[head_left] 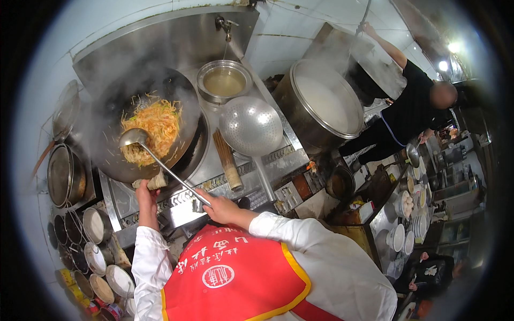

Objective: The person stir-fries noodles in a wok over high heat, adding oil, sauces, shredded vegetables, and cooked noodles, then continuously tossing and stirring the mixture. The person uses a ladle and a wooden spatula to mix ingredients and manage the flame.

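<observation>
A large dark wok (pixel 108 160) stands over the stove, steaming, with a heap of shredded food (pixel 160 120) in it, pale and orange strands with some green. My left hand (pixel 147 196) grips a folded cloth (pixel 154 182) at the wok's near rim. In my right hand (pixel 221 206) is the handle of a metal ladle (pixel 134 137), whose bowl rests at the left side of the food. To the right of the wok lie a bamboo wok brush (pixel 226 158) and a perforated metal strainer (pixel 251 124), near a metal pot of cloudy liquid (pixel 224 81).
A tall steaming stockpot (pixel 299 104) stands at right, with a person in black (pixel 401 104) beyond it. Seasoning containers (pixel 102 289) crowd the lower left, below a metal pot (pixel 64 176). Bowls (pixel 396 236) stand on the right counter, near another person (pixel 433 275). A tap (pixel 227 28) projects above the stove.
</observation>
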`<state>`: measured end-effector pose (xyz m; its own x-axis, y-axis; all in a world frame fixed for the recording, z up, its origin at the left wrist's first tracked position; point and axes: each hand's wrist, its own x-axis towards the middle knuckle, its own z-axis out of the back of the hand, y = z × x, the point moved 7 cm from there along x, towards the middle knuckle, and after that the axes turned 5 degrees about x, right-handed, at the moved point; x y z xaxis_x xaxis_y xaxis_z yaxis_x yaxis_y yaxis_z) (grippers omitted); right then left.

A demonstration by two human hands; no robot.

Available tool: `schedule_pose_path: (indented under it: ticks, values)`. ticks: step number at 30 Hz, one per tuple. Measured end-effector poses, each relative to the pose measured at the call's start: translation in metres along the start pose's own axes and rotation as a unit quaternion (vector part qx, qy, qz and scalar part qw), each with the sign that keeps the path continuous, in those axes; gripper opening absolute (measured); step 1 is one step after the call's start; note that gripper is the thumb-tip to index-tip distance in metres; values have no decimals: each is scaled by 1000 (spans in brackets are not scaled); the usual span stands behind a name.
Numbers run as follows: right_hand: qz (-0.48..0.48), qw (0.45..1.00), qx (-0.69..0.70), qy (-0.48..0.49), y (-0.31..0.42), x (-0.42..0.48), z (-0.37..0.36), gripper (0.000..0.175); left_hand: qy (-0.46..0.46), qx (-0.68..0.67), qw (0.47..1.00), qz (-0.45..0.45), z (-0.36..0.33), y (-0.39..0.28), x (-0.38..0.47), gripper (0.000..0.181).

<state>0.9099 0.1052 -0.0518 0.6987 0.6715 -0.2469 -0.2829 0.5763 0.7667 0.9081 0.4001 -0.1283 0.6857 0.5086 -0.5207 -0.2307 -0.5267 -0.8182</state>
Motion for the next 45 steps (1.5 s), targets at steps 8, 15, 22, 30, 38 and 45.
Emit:
schedule_pose_path:
  ticks: [8,15,22,30,38,45]
  values:
    - [-87,996,23,-6,-18,-14,23,60,-26,14,1000,9,1,3,-4,27]
    - [-47,969,-219,-100,15,-84,205,58,-32,14,999,-21,-14,-15,-25,26]
    - [27,910,-410,-51,108,-122,291,56,-25,4,1000,-13,-17,-20,-33,29]
    - [-17,975,-204,87,82,-29,156,51,-37,-3,999,-35,-16,-15,-27,24]
    - [-5,943,-319,-91,56,101,103,54,6,1,1000,4,-16,-16,-24,24]
    - [-49,962,-266,51,63,-38,132,57,-31,-17,999,-34,-8,11,-1,18]
